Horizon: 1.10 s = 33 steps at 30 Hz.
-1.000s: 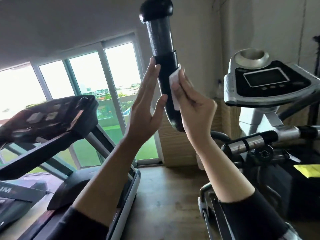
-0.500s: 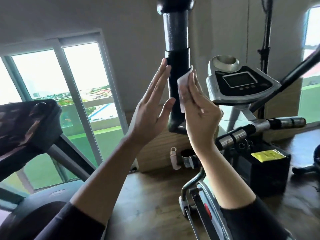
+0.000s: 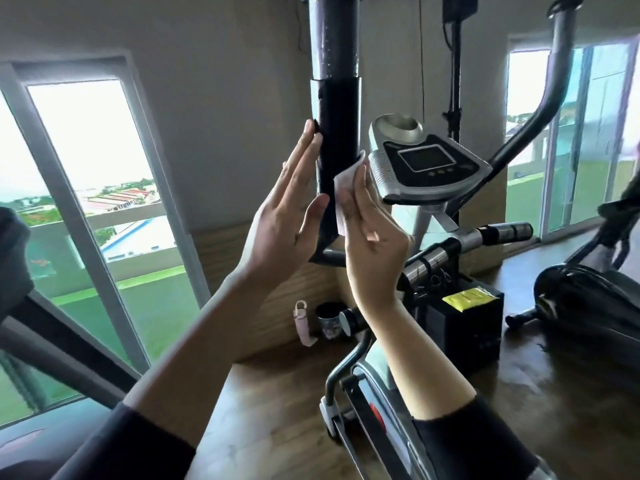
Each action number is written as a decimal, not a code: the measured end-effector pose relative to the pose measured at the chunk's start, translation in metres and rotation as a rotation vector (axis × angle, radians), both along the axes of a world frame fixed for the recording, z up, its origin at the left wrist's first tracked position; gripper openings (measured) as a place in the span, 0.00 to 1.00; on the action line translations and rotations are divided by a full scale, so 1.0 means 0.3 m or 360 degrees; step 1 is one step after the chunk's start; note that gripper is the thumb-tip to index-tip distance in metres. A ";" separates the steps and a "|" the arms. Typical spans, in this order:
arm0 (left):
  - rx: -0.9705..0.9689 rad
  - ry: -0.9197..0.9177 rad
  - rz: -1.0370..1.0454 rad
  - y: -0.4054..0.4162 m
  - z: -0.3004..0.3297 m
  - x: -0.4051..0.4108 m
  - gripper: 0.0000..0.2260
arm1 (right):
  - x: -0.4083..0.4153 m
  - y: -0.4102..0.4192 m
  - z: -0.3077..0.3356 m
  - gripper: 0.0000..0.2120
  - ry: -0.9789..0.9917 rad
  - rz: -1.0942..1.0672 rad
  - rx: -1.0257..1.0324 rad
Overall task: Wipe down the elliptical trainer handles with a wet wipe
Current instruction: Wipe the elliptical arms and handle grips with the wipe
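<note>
Black foam handle (image 3: 337,140) stands upright between both hands. Left hand (image 3: 284,216) stays flat and open against its left side; right hand (image 3: 372,230) has slid the wet wipe (image 3: 344,188) lower with straight fingers, so wiping continues downward.

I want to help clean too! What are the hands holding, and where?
The right hand presses a white wet wipe flat against the black handle, its fingers over the wipe's middle. The left hand holds nothing.
</note>
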<state>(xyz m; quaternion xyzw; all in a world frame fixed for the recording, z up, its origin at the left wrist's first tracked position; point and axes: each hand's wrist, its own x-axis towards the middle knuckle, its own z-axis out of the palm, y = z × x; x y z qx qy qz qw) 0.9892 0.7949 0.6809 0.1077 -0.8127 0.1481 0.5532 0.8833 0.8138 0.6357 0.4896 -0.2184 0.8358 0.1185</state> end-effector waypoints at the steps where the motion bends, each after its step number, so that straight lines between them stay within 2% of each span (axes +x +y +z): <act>1: -0.0010 0.0005 -0.0001 -0.008 -0.008 -0.002 0.25 | 0.003 -0.011 -0.021 0.17 -0.0011 -0.0014 0.0005; 9: -0.0085 0.0004 -0.0020 -0.067 -0.077 -0.003 0.24 | 0.004 -0.018 0.025 0.17 -0.0035 0.0004 -0.0156; 13: -0.0091 -0.0017 -0.0025 -0.094 -0.109 0.004 0.24 | -0.002 -0.072 -0.077 0.17 0.0044 -0.0092 -0.0121; 16: -0.0064 -0.0036 0.0000 -0.121 -0.156 0.017 0.25 | 0.021 -0.103 -0.146 0.17 -0.0037 -0.0041 -0.0048; 24: 0.0022 0.0004 0.0030 -0.155 -0.209 0.035 0.25 | 0.039 -0.110 -0.133 0.17 -0.0116 -0.0033 -0.0179; 33: 0.0147 -0.0020 0.0082 -0.208 -0.226 0.065 0.26 | 0.040 -0.228 -0.271 0.11 -0.0185 -0.0096 0.0116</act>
